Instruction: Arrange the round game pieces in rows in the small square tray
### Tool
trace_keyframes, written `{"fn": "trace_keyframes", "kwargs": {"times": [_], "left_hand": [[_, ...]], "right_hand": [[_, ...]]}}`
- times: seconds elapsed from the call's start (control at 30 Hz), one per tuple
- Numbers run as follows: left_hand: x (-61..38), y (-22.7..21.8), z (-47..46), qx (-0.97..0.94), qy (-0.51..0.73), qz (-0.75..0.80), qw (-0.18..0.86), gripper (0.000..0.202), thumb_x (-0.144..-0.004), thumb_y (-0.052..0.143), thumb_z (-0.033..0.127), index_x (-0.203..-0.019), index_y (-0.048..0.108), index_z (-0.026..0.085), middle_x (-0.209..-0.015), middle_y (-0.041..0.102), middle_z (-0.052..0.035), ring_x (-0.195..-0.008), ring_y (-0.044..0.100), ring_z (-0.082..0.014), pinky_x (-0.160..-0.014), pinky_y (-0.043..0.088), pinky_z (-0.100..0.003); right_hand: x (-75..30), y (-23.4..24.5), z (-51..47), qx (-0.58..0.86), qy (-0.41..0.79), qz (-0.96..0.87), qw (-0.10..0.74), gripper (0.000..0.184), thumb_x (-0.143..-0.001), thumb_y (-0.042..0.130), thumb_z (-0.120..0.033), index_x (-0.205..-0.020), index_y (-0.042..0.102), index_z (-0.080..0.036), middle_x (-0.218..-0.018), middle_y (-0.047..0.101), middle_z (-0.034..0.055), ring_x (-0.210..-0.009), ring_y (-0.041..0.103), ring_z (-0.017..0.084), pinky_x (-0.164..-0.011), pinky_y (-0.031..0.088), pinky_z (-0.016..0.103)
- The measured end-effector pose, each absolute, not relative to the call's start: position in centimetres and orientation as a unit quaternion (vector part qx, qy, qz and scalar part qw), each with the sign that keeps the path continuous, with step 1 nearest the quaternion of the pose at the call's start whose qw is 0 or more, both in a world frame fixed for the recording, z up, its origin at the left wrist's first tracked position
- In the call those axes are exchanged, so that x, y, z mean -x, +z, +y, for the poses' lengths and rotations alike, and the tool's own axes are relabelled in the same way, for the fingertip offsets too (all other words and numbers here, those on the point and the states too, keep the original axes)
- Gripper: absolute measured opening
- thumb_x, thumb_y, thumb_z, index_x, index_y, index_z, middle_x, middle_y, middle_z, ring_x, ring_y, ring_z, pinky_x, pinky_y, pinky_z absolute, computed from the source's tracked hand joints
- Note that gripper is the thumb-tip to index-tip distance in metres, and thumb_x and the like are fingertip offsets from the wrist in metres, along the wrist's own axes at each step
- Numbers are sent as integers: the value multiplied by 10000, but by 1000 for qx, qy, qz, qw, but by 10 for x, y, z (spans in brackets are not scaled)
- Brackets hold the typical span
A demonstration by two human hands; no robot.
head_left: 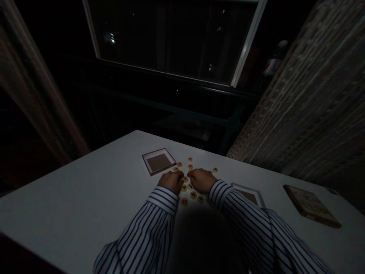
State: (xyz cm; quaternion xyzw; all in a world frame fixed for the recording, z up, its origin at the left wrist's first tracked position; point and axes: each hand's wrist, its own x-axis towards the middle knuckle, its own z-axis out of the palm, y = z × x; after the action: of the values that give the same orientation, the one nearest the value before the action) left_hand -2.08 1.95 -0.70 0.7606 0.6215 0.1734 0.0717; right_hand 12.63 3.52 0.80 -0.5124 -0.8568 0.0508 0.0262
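Several round wooden xiangqi pieces with red or dark characters lie loosely on the white table [85,198]. My left hand [171,180] rests at their left side, fingers curled and bunched together, its fingertips beside a red-marked xiangqi piece [185,179]. From the other side my right hand [202,179] reaches in, also closed, with thumb and forefinger near that same piece. Whatever either hand grips is hidden by the fingers and the dim light. Nearer to me are a red-marked piece [184,202] and two dark-marked ones. Another dark-marked piece [215,170] lies apart, beyond my right hand.
An open shallow box half [148,170] stands at the back left. A second pale tray [258,196] is partly covered by my right sleeve. Farther right lies a flat box [312,205] with a printed cover. Curtains, a dark window and a bottle [272,65] are behind.
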Motion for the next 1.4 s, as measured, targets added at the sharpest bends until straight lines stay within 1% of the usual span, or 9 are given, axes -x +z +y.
{"fn": "trace_keyframes", "kwargs": {"times": [0.13,0.27,0.47,0.67,0.77,1.03,1.2,1.3,1.4], "left_hand": [[21,-5,19,-774,161,608,66,243,-719,488,258,-921,620,230,-866,658,-76,-867,585,-228,-754,416,-326],[20,-8,20,-775,162,607,65,251,-717,495,258,-932,618,217,-870,653,-100,-871,581,-245,-756,412,-347],[19,-8,21,-770,146,619,55,239,-720,495,275,-922,619,243,-834,651,-67,-860,580,-215,-744,414,-316],[19,-8,22,-777,138,610,71,252,-724,489,253,-944,611,228,-894,645,-75,-904,564,-222,-774,401,-320],[19,-10,24,-776,143,609,78,257,-723,488,238,-951,608,228,-900,639,-80,-896,566,-220,-771,401,-316],[20,-24,34,-777,164,603,79,244,-695,518,219,-919,613,213,-858,639,-74,-862,567,-216,-747,405,-306],[23,-21,33,-794,219,563,76,216,-732,468,258,-850,629,176,-827,643,-88,-810,573,-227,-714,419,-323],[24,-17,32,-801,258,535,76,223,-736,459,245,-852,631,161,-832,648,-89,-797,576,-217,-728,426,-322],[25,-16,31,-801,275,528,69,229,-720,482,234,-873,632,154,-860,653,-93,-822,575,-227,-754,431,-341]], "right_hand": [[-122,4,36,515,52,-855,25,339,-777,364,-184,-1036,582,-205,-1053,601,80,-968,542,187,-764,369,272],[-121,3,38,514,55,-856,23,339,-763,369,-177,-1018,592,-196,-1046,603,90,-966,542,191,-771,370,278],[-120,3,37,510,69,-857,25,332,-756,367,-175,-981,611,-187,-1022,613,96,-948,550,191,-774,369,274],[-121,1,39,510,98,-854,33,319,-754,376,-170,-956,621,-194,-1020,621,76,-960,547,172,-788,354,239],[-123,-1,42,510,113,-852,38,308,-766,365,-179,-918,633,-203,-1014,627,61,-946,553,160,-778,355,223],[-125,-2,47,516,189,-828,110,311,-742,376,-181,-899,644,-200,-888,658,44,-835,574,150,-705,372,217],[-122,1,46,510,206,-821,153,307,-731,385,-195,-876,656,-200,-780,657,17,-715,568,125,-627,377,202],[-121,3,45,509,209,-813,190,278,-728,422,-235,-862,662,-194,-768,653,17,-707,566,125,-614,379,200],[-120,3,44,512,203,-806,218,255,-717,465,-265,-859,662,-186,-775,655,23,-719,569,131,-628,384,208]]}}
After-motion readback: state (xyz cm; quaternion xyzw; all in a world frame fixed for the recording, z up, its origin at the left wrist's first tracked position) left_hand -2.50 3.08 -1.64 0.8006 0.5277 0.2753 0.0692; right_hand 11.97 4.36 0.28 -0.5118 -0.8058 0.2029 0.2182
